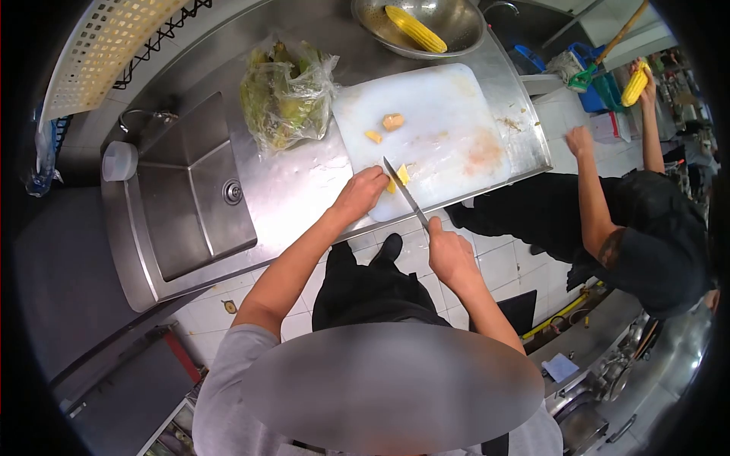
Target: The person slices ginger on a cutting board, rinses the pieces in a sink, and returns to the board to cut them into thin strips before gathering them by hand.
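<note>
My right hand [451, 254] is wrapped round the handle of a kitchen knife [406, 190], its blade pointing away from me over the white cutting board [433, 99]. Beside the blade, the fingers of my left hand [363, 194] are bent and pressed together at the board's near left edge; what they grip is hidden. Small yellow pieces [403, 174] that look like ginger lie by the blade. Farther up the board rest a tan-skinned chunk [392, 121] and another yellow piece [372, 137].
A plastic bag of green husks [285, 95] lies left of the board, with a sink [194, 205] beyond. Behind the board, a metal colander [369, 23] holds a corn cob [415, 29]. At right, a co-worker [646, 228] in dark clothes holds up corn [634, 85].
</note>
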`<action>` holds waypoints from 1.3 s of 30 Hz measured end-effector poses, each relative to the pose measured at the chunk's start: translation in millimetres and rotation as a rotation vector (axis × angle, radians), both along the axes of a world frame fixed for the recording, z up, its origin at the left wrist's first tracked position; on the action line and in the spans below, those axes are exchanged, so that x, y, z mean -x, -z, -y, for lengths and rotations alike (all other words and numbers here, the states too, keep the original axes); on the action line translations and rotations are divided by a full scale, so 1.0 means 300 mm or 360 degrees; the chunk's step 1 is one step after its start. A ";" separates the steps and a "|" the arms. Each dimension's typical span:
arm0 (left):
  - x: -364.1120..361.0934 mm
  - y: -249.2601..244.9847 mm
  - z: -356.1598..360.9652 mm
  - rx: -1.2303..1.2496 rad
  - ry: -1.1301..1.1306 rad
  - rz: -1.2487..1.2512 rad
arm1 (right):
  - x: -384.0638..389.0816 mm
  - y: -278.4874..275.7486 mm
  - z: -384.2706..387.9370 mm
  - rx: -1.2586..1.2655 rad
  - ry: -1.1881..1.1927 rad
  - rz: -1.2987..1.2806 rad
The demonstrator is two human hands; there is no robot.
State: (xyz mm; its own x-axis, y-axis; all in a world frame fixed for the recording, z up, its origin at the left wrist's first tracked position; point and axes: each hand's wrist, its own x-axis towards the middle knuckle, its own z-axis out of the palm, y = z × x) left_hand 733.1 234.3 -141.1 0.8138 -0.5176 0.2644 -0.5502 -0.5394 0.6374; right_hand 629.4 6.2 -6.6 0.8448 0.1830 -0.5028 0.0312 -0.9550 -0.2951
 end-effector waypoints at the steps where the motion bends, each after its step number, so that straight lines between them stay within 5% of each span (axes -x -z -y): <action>1: 0.003 0.002 0.001 0.0013 -0.0009 0.0000 | 0.011 -0.003 -0.002 0.0001 -0.0001 -0.0007; 9: 0.013 -0.003 0.016 0.0120 -0.0079 0.0010 | -0.015 0.139 -0.030 -0.0010 0.0002 0.0035; 12: 0.017 0.004 0.011 0.0098 -0.0097 0.0017 | -0.023 0.012 -0.042 0.0040 0.0029 -0.0097; 17: 0.018 0.019 0.013 0.0139 -0.0103 0.0024 | -0.024 0.134 -0.058 -0.0055 0.0071 -0.0034; 21: 0.014 0.015 0.005 0.0110 -0.0082 0.0002 | -0.035 0.036 -0.053 -0.0053 0.0099 -0.0080; 27: 0.009 0.013 0.015 0.0113 -0.0106 -0.0086 | -0.031 0.193 -0.028 -0.0359 0.0136 0.0179; 34: -0.006 -0.073 0.091 0.0239 0.0007 0.0243 | -0.018 0.053 0.072 0.0010 0.0167 0.0099; 39: -0.038 0.011 0.100 0.0163 0.0071 0.0252 | -0.028 0.007 0.047 0.0097 0.0085 -0.0008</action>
State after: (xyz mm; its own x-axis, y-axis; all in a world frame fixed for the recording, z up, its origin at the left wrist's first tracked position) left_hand 744.4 204.1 -144.2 0.7347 -0.5161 0.4402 -0.6698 -0.4490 0.5915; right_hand 637.8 -8.0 -8.8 0.8499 0.1068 -0.5161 -0.0217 -0.9714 -0.2367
